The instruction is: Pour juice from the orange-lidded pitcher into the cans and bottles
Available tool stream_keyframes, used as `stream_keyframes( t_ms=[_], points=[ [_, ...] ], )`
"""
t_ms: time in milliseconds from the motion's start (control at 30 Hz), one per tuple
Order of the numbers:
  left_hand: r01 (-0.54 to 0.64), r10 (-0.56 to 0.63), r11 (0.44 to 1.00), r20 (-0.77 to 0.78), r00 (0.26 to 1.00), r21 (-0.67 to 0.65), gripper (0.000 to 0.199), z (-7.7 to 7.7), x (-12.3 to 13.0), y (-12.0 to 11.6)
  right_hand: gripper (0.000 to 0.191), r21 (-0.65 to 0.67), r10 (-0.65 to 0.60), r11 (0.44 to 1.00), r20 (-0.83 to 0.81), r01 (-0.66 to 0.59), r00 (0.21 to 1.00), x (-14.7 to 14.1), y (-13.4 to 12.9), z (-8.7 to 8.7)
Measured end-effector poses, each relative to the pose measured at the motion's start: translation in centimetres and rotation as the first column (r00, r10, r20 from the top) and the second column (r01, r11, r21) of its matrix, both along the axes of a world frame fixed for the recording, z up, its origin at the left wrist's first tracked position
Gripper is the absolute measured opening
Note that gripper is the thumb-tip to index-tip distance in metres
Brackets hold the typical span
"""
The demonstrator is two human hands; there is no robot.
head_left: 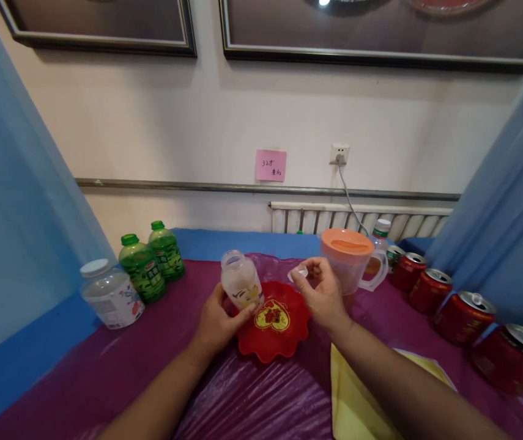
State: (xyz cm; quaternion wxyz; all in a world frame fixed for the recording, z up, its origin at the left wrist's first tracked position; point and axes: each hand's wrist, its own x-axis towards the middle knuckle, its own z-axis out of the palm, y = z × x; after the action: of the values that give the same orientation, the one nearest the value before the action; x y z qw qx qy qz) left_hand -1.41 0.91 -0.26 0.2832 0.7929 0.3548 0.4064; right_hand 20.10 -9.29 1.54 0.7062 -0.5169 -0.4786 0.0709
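My left hand is wrapped round a clear plastic bottle with a wide, uncapped mouth and a printed label. The bottle leans slightly to the left over the rim of a red scalloped plate with a gold heart design. Between the thumb and fingers of my right hand is a small whitish cap, held to the right of the bottle and apart from it. Whether anything is inside the bottle is hard to make out.
Two green bottles and a white-capped jar stand at left. An orange-lidded pitcher, a clear bottle and several red cans line the right. A yellow cloth lies under my right forearm on the purple sheet.
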Motion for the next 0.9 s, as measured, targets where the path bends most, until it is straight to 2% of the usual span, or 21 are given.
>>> stream_keyframes(
  t_ms=[67, 133, 233, 333, 433, 533, 633, 700, 733, 767, 800, 833, 900],
  points=[
    [0.047, -0.041, 0.993, 0.059, 0.997, -0.108, 0.063, -0.2, 0.0, 0.0, 0.028, -0.078, 0.103, 0.992, 0.024, -0.101, 0.994, -0.1, -1.7, 0.7],
    [0.053, -0.043, 0.986, 0.066, 0.997, -0.159, 0.064, -0.4, 0.0, 0.2, 0.023, -0.179, 0.204, 0.966, 0.102, -0.184, 0.974, -0.4, -4.0, 0.7],
    [0.049, -0.041, 0.985, 0.051, 0.998, -0.165, 0.065, -0.6, 0.1, 0.1, 0.012, -0.371, 0.333, 0.902, 0.267, -0.222, 0.904, -1.3, -7.5, -1.0],
    [0.063, -0.062, 0.99, 0.011, 0.998, -0.123, 0.067, -0.5, 0.3, -0.3, 0.017, -0.529, 0.378, 0.841, 0.427, -0.111, 0.821, -2.2, -9.8, -3.7],
    [0.069, -0.074, 0.995, -0.07, 0.995, -0.076, 0.067, -0.6, 0.6, -0.6, 0.028, -0.596, 0.402, 0.802, 0.596, 0.047, 0.695, -2.9, -10.5, -6.0],
    [0.059, -0.062, 0.998, -0.157, 0.986, -0.025, 0.069, -0.8, 0.6, -0.6, 0.037, -0.55, 0.379, 0.828, 0.69, 0.107, 0.616, -3.2, -10.9, -7.0],
    [0.059, -0.05, 0.998, -0.224, 0.973, 0.033, 0.068, -0.9, 0.4, -0.4, 0.036, -0.421, 0.28, 0.905, 0.703, 0.065, 0.653, -2.2, -11.6, -6.6],
    [0.074, -0.058, 0.996, -0.251, 0.966, 0.057, 0.067, -0.9, 0.2, -0.4, 0.03, -0.286, 0.127, 0.952, 0.687, 0.105, 0.715, -0.1, -11.6, -5.4],
    [0.081, -0.061, 0.994, -0.261, 0.963, 0.067, 0.067, -0.9, 0.2, -0.4, 0.029, -0.201, 0.005, 0.964, 0.669, 0.174, 0.743, 1.4, -11.3, -4.6],
    [0.085, -0.062, 0.993, -0.269, 0.961, 0.077, 0.066, -0.9, 0.2, -0.4, 0.03, -0.104, -0.152, 0.955, 0.632, 0.277, 0.76, 3.2, -10.9, -3.7],
    [0.085, -0.058, 0.993, -0.276, 0.959, 0.086, 0.065, -0.9, 0.2, -0.4, 0.033, -0.01, -0.313, 0.92, 0.583, 0.393, 0.749, 5.2, -10.2, -2.8],
    [0.082, -0.052, 0.992, -0.282, 0.958, 0.095, 0.065, -0.9, 0.2, -0.4, 0.039, 0.079, -0.469, 0.86, 0.513, 0.504, 0.719, 7.3, -9.4, -2.0],
    [0.065, -0.029, 0.991, -0.291, 0.956, 0.115, 0.065, -0.9, 0.3, -0.3, 0.055, 0.085, -0.604, 0.777, 0.379, 0.623, 0.701, 11.2, -7.7, -0.8]
  ],
)
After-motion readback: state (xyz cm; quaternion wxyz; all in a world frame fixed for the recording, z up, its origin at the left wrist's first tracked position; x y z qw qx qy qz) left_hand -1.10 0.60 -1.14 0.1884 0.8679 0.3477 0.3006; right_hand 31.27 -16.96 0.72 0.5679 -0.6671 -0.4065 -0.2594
